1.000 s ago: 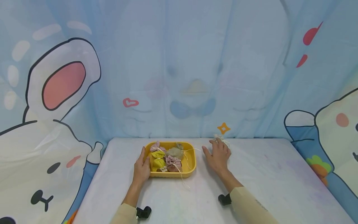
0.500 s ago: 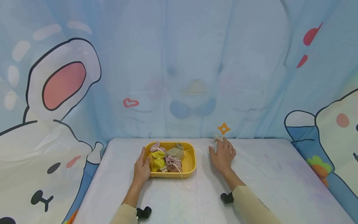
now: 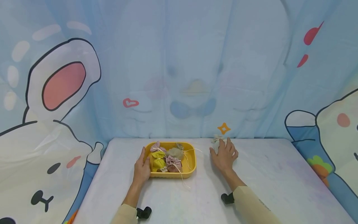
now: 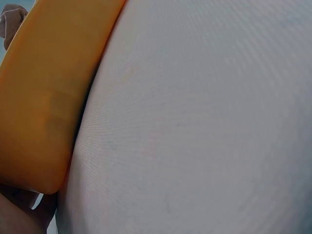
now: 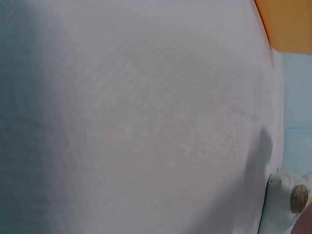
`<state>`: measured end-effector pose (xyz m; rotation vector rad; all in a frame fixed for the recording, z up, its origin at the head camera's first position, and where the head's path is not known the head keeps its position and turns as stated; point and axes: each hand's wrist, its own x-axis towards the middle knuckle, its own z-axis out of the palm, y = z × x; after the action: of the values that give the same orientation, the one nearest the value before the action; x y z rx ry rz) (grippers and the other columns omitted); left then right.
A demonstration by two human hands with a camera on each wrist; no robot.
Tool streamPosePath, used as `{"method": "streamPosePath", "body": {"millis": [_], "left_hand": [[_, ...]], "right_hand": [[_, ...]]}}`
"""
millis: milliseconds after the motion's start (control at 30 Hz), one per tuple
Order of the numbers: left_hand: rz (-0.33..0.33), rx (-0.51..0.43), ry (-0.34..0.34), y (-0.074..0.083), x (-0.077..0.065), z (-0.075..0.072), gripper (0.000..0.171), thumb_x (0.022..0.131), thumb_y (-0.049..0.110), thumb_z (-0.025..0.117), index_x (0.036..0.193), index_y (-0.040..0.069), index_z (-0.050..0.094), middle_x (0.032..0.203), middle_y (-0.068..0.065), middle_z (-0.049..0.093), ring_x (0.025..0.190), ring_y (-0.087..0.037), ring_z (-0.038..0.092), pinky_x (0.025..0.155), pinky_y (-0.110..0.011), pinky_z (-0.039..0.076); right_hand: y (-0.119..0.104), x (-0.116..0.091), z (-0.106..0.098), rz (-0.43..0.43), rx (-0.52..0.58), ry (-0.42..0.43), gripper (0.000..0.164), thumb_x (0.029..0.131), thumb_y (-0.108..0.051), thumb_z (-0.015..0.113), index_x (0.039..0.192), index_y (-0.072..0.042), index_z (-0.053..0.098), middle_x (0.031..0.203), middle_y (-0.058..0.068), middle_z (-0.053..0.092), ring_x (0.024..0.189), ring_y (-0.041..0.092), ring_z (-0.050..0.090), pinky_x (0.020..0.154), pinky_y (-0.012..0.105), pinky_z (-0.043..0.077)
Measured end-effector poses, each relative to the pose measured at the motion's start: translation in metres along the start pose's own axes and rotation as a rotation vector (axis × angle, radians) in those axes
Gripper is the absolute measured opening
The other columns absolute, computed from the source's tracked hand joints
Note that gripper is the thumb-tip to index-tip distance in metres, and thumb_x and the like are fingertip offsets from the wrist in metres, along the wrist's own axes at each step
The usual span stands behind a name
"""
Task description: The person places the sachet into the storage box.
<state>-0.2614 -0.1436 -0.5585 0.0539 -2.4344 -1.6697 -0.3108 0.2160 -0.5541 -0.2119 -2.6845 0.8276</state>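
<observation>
In the head view, a yellow tray (image 3: 193, 173) holds several small drawstring pouches, among them a bright yellow pouch (image 3: 158, 161), a pinkish pouch (image 3: 173, 164) and a grey-green pouch (image 3: 175, 152). My left hand (image 3: 142, 168) grips the tray's left end, thumb at the rim and fingers along the outer side. At the back of the table stands a pale pouch (image 3: 216, 143), with a round brown tag (image 5: 299, 199) visible in the right wrist view. My right hand (image 3: 224, 157) is at this pouch, fingers spread and slightly bent over its right side, partly hiding it.
A white cloth covers the table (image 3: 265, 174). Behind its back edge hangs a blue printed curtain (image 3: 184, 77), close to the pale pouch. A thin white string (image 3: 183, 180) trails over the tray's front rim.
My right hand has shifted a little to the right and settled beside the pale pouch, whose left side now shows more. The left hand and tray have stayed put.
</observation>
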Motion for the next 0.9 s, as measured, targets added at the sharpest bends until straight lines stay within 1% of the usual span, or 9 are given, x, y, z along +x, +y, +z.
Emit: {"method": "streamPosePath", "body": {"millis": [200, 367, 433, 667, 800, 900], "left_hand": [[0.001, 0.003, 0.006, 0.000, 0.000, 0.000, 0.058, 0.112, 0.014, 0.040, 0.166, 0.005, 0.022, 0.173, -0.012, 0.023, 0.160, -0.033, 0.020, 0.131, -0.053, 0.019], [-0.004, 0.006, 0.005, 0.000, 0.000, 0.000, 0.058, 0.112, 0.014, 0.039, 0.166, 0.006, 0.021, 0.173, -0.011, 0.022, 0.160, -0.034, 0.020, 0.131, -0.053, 0.018], [-0.003, 0.002, 0.005, 0.000, 0.000, 0.001, 0.058, 0.112, 0.014, 0.039, 0.166, 0.006, 0.022, 0.173, -0.011, 0.022, 0.160, -0.034, 0.020, 0.131, -0.053, 0.018], [-0.004, -0.005, 0.003, 0.001, 0.000, 0.001, 0.057, 0.112, 0.014, 0.039, 0.166, 0.006, 0.021, 0.173, -0.010, 0.022, 0.160, -0.032, 0.019, 0.131, -0.052, 0.019], [0.001, 0.000, 0.001, -0.001, 0.001, 0.001, 0.057, 0.112, 0.014, 0.039, 0.166, 0.006, 0.021, 0.173, -0.011, 0.022, 0.160, -0.033, 0.019, 0.131, -0.053, 0.018], [0.003, -0.002, 0.001, -0.001, 0.001, 0.001, 0.057, 0.112, 0.014, 0.039, 0.166, 0.005, 0.021, 0.173, -0.011, 0.022, 0.160, -0.033, 0.019, 0.131, -0.053, 0.018]], "right_hand": [[0.002, 0.002, 0.000, 0.042, 0.033, 0.007, 0.079, 0.100, -0.033, 0.065, 0.158, 0.004, 0.027, 0.170, 0.029, 0.010, 0.155, 0.049, 0.009, 0.120, 0.073, 0.005], [0.009, 0.007, 0.002, 0.082, 0.042, -0.037, 0.082, 0.099, -0.034, 0.064, 0.160, 0.002, 0.024, 0.169, 0.031, 0.009, 0.154, 0.052, 0.010, 0.120, 0.075, 0.006], [0.012, 0.009, 0.002, 0.081, 0.039, -0.055, 0.081, 0.100, -0.035, 0.062, 0.161, 0.001, 0.023, 0.169, 0.031, 0.009, 0.154, 0.053, 0.010, 0.119, 0.075, 0.006], [0.016, 0.012, -0.001, 0.053, 0.020, -0.110, 0.074, 0.105, -0.037, 0.056, 0.165, -0.009, 0.023, 0.171, 0.028, 0.008, 0.154, 0.054, 0.009, 0.118, 0.077, 0.006], [0.015, 0.013, -0.003, 0.065, -0.007, -0.147, 0.072, 0.105, -0.036, 0.054, 0.165, -0.009, 0.024, 0.171, 0.028, 0.008, 0.155, 0.054, 0.009, 0.120, 0.076, 0.005], [0.015, 0.015, -0.004, 0.063, -0.022, -0.159, 0.072, 0.105, -0.035, 0.053, 0.165, -0.010, 0.022, 0.171, 0.028, 0.009, 0.154, 0.054, 0.011, 0.120, 0.075, 0.007]]}}
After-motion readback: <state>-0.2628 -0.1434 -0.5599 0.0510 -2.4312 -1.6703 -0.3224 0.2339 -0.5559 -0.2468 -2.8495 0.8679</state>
